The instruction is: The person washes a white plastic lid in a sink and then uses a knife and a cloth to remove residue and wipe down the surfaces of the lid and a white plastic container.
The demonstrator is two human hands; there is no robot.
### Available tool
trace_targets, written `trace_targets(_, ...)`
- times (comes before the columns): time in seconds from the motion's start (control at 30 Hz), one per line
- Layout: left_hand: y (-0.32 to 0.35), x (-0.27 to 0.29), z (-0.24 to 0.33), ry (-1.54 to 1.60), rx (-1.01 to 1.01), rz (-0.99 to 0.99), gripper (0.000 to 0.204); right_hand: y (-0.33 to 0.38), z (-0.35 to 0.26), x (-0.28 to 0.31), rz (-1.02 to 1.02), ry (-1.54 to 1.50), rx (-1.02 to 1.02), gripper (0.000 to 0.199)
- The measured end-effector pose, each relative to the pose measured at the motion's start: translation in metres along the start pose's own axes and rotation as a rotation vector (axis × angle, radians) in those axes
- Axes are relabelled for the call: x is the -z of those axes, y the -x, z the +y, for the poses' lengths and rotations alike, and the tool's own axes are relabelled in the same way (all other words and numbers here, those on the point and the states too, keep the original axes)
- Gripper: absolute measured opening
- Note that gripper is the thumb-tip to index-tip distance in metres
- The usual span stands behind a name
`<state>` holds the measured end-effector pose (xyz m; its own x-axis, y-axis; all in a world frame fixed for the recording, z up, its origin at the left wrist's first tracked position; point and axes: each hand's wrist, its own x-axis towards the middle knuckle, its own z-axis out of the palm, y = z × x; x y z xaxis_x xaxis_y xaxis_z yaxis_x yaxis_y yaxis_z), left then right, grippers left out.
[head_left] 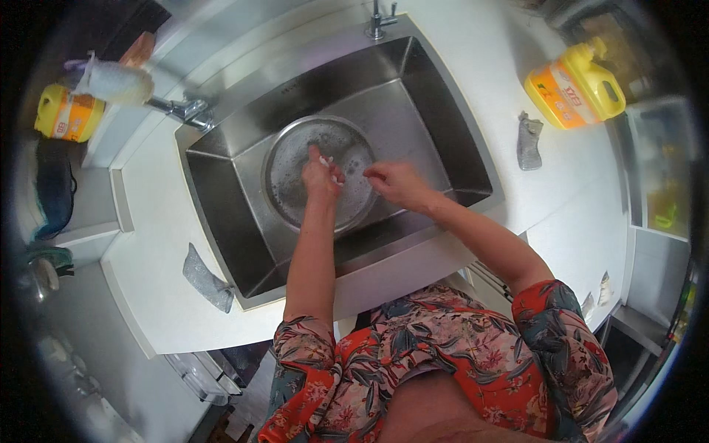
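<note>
Below left hand point(322, 177): round metal basin point(268, 177) of sudsy water point(295, 170), set in steel sink point(425, 133). White bits point(326, 159) seen among its fingers (perhaps suds); whether anything is grasped cannot be told. Right hand point(399, 183) held just rightward, fingers curled, grip likewise unreadable.

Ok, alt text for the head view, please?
A person's bare left hand, with something white against it, and bare right hand are over a round, shiny metal basin of sudsy water in a rectangular stainless-steel sink. A yellow-and-orange plastic jug is on the white counter at right.
</note>
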<state>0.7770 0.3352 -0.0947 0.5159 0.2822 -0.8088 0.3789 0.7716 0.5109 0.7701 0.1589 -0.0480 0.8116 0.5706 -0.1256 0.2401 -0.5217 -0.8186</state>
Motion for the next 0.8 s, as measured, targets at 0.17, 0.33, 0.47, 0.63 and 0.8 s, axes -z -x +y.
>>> trace_targets(0.17,0.033,-0.041,-0.011,-0.199,-0.203,-0.184,0.038,-0.009,0.009,0.009,0.105,-0.252,-0.101,0.028)
trace_targets(0.33,0.057,-0.067,-0.014,-0.539,-0.354,-0.578,0.036,-0.018,0.035,0.044,0.145,-0.350,-0.149,0.026)
trace_targets(0.47,0.070,-0.081,-0.015,-0.659,-0.465,-0.562,0.033,-0.007,0.039,0.077,0.141,-0.371,-0.083,0.024)
trace_targets(0.63,0.071,-0.084,-0.002,-0.504,-0.506,-0.455,0.025,0.006,0.041,0.132,0.156,-0.568,-0.229,0.015)
trace_targets(0.8,0.098,-0.104,0.009,-0.018,-0.347,-0.599,0.018,0.027,0.044,0.160,-0.015,-0.742,-0.126,0.025)
